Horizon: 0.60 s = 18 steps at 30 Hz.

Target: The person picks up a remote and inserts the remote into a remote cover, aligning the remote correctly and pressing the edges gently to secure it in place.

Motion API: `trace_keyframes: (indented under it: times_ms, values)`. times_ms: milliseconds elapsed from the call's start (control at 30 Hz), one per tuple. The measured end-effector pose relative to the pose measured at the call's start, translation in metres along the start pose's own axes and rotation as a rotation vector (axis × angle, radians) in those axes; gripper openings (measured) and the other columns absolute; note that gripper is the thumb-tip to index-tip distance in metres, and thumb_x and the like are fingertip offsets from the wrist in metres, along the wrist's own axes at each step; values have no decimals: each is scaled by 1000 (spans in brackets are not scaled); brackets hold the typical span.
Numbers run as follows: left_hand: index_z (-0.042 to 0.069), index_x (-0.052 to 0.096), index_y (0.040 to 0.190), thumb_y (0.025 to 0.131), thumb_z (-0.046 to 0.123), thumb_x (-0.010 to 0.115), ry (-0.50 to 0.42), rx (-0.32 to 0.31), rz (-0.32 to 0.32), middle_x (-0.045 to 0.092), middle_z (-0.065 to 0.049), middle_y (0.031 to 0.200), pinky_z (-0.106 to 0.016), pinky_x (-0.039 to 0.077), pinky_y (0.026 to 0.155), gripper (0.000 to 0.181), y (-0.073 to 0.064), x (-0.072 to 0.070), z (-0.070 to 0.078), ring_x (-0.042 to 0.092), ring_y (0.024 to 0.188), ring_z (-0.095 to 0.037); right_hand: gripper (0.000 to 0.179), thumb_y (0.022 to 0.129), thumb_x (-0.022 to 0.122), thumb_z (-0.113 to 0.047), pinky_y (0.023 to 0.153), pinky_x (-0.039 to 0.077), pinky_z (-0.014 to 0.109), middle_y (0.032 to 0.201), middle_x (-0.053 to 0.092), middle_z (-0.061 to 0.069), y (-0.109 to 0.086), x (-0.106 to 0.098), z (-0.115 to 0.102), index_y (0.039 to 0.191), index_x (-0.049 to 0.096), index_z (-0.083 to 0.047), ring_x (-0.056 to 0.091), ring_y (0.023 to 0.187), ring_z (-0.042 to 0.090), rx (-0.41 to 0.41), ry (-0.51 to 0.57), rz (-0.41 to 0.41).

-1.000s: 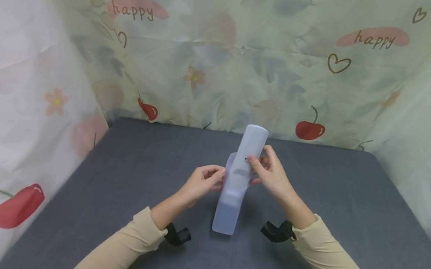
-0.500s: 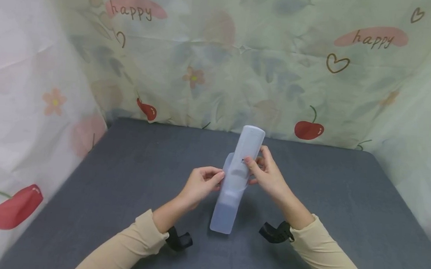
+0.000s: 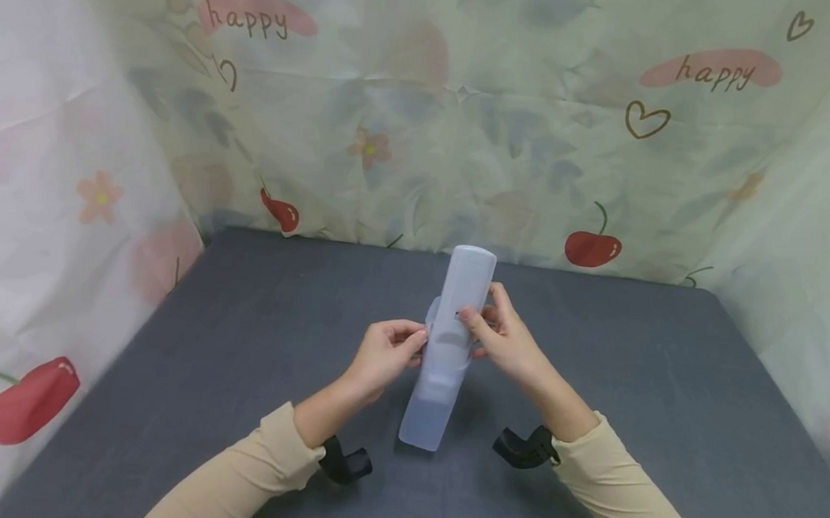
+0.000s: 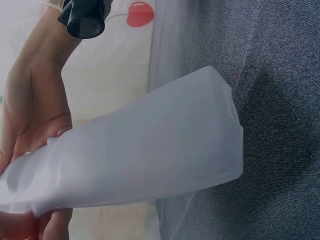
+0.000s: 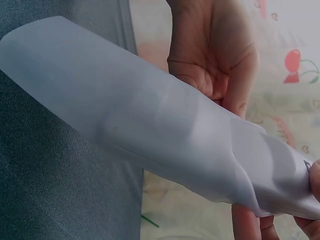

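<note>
A white remote control (image 3: 467, 282) stands tilted above the table, its lower part inside a translucent sleeve-like cover (image 3: 426, 422). Its upper part sticks out of the cover's mouth, with a small dark mark near the right thumb. My left hand (image 3: 386, 359) pinches the cover's left edge near the mouth. With the thumb on the front, my right hand (image 3: 513, 343) grips the remote; its other fingers are partly hidden behind. In the left wrist view, the cover's lower end (image 4: 155, 145) looks vacant. The right wrist view shows the remote (image 5: 280, 165) entering the cover (image 5: 115, 95).
A dark grey cloth-covered table (image 3: 299, 284) lies beneath the hands. Printed curtains (image 3: 407, 155) enclose its back and sides. Black wrist-camera mounts (image 3: 347, 462) jut out below both wrists.
The remote has slid a little deeper into the cover. Both have shifted slightly left in the head view and stand a bit more upright, and the right hand has moved left with them.
</note>
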<state>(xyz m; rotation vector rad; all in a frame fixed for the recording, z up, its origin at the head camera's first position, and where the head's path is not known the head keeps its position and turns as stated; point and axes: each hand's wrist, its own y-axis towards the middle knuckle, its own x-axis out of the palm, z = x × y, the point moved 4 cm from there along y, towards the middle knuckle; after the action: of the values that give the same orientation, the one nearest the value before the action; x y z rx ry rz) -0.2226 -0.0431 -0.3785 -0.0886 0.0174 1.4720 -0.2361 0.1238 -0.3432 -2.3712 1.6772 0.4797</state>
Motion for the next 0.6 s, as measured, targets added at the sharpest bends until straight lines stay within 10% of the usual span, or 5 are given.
trace_keyframes:
  times_ms: [433,600]
  values:
    - [-6,58,118,96,14,45,9,-62,-158,63,-24,116,-40,53,86,33,-2,3,4,64,104,-29,44,96,51,-33,66,54,35,111,58,24,0,1,5,131,36,-13,63,87,23,43,-42,83]
    - [-3,57,114,93,22,55,103,6,-201,66,-20,109,-34,56,78,33,-2,5,7,65,92,-19,45,97,49,-33,66,53,33,107,59,24,-2,0,5,132,33,-9,62,83,19,39,-18,94]
